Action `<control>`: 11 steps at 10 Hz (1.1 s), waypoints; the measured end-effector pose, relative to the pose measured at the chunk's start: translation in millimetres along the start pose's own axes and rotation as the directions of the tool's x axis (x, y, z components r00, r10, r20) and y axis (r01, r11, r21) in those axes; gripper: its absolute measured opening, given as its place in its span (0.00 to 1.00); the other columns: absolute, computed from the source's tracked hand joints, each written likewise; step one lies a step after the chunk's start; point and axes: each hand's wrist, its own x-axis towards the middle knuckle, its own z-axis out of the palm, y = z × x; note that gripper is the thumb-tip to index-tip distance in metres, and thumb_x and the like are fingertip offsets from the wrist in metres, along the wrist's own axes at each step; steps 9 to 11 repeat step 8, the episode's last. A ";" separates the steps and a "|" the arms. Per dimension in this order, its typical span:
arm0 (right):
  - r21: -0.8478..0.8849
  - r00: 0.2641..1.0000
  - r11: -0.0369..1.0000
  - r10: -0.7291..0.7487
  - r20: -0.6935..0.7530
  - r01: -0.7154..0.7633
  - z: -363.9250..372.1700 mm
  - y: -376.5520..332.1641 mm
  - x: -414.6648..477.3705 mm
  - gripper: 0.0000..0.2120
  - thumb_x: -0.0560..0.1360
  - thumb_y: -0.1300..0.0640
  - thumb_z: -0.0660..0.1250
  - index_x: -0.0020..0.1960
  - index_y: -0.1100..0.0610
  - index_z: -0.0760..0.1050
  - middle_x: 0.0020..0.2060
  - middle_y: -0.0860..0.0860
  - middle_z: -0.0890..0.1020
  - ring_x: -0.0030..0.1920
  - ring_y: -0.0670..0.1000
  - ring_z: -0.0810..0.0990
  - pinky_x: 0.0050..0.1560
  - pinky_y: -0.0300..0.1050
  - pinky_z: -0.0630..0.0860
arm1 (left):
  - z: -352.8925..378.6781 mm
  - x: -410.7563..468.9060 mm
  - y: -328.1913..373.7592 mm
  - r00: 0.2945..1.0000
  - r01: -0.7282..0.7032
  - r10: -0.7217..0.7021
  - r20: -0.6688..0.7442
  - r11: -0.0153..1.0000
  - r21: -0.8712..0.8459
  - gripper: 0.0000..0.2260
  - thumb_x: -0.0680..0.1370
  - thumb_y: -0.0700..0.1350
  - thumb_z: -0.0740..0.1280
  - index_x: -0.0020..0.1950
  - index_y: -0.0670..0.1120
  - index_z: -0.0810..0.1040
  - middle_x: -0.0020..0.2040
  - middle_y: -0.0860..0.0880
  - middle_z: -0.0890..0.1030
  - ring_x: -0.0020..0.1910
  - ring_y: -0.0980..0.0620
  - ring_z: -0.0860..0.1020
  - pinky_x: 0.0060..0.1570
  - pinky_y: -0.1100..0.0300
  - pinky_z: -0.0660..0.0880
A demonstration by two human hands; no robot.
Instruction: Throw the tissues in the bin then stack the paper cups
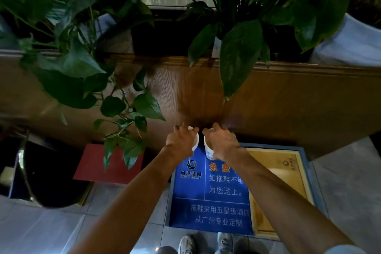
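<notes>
A dim wood table (288, 97) edged with potted plants (82, 64) fills the view, a black bin (51, 175) on the tiled floor at far left. At the near edge the left hand (180, 142) curls over one white cup (195, 142), and the right hand (221, 143) wraps a second cup (208, 150) just beside it, above a blue sign (210, 189). Light, thin-walled and easily crushed, the cups likely want a gentle hold around the sides near the stiffer rim; no tissues are visible.

Two white paper cups (195, 140) (208, 148). Two bare hands (180, 140) (222, 142). One round black bin (51, 175). One blue printed sign (210, 192). Two grey shoes (186, 244) (225, 242).
</notes>
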 end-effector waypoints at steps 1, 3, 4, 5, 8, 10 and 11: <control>0.013 0.999 1.000 0.001 0.032 -0.002 2.3 6.0 -2.0 0.55 0.57 0.49 0.83 0.74 0.46 0.54 0.68 0.57 0.66 0.67 0.62 0.67 0.63 0.59 0.71 | 1.6 -4.1 -2.0 1.000 0.003 -0.003 0.009 1.000 -0.006 0.45 0.67 0.55 0.77 0.76 0.57 0.54 0.75 0.44 0.57 0.72 0.35 0.61 0.58 0.41 0.76; 0.147 0.998 0.988 0.041 -0.041 -0.035 -1.2 18.7 -17.2 0.61 0.55 0.38 0.80 0.77 0.43 0.46 0.71 0.57 0.63 0.70 0.62 0.63 0.69 0.59 0.63 | -6.9 -13.1 -4.8 0.999 -0.020 0.018 -0.047 0.999 -0.040 0.45 0.67 0.59 0.75 0.75 0.60 0.51 0.76 0.45 0.58 0.73 0.37 0.60 0.60 0.40 0.74; 0.193 0.995 0.979 0.074 -0.068 -0.059 -6.4 20.3 -31.4 0.61 0.56 0.37 0.79 0.77 0.45 0.46 0.72 0.57 0.63 0.71 0.61 0.63 0.70 0.58 0.62 | -11.7 -25.7 -4.5 0.996 -0.039 0.033 -0.083 0.997 -0.072 0.43 0.68 0.59 0.73 0.75 0.60 0.51 0.76 0.45 0.59 0.73 0.37 0.61 0.62 0.39 0.73; 0.258 0.992 0.963 0.099 -0.075 -0.076 -7.8 21.3 -44.3 0.60 0.57 0.37 0.79 0.78 0.46 0.46 0.72 0.56 0.63 0.71 0.60 0.63 0.69 0.57 0.63 | -11.5 -36.9 -5.6 0.992 -0.062 0.048 -0.113 0.991 -0.119 0.41 0.69 0.58 0.72 0.76 0.60 0.52 0.76 0.46 0.58 0.74 0.37 0.59 0.64 0.39 0.71; 0.414 0.972 0.909 0.141 -0.188 -0.052 13.9 4.0 -109.8 0.50 0.64 0.36 0.73 0.77 0.49 0.53 0.70 0.56 0.65 0.69 0.59 0.66 0.66 0.55 0.69 | 13.2 -94.9 -15.1 0.956 -0.189 0.132 -0.263 0.960 -0.205 0.36 0.72 0.59 0.69 0.77 0.56 0.57 0.76 0.47 0.63 0.73 0.41 0.64 0.65 0.42 0.72; 0.414 0.972 0.909 0.141 -0.188 -0.052 13.9 4.0 -109.8 0.50 0.64 0.36 0.73 0.77 0.49 0.53 0.70 0.56 0.65 0.69 0.59 0.66 0.66 0.55 0.69 | 13.2 -94.9 -15.1 0.956 -0.189 0.132 -0.263 0.960 -0.205 0.36 0.72 0.59 0.69 0.77 0.56 0.57 0.76 0.47 0.63 0.73 0.41 0.64 0.65 0.42 0.72; 0.414 0.972 0.909 0.141 -0.188 -0.052 13.9 4.0 -109.8 0.50 0.64 0.36 0.73 0.77 0.49 0.53 0.70 0.56 0.65 0.69 0.59 0.66 0.66 0.55 0.69 | 13.2 -94.9 -15.1 0.956 -0.189 0.132 -0.263 0.960 -0.205 0.36 0.72 0.59 0.69 0.77 0.56 0.57 0.76 0.47 0.63 0.73 0.41 0.64 0.65 0.42 0.72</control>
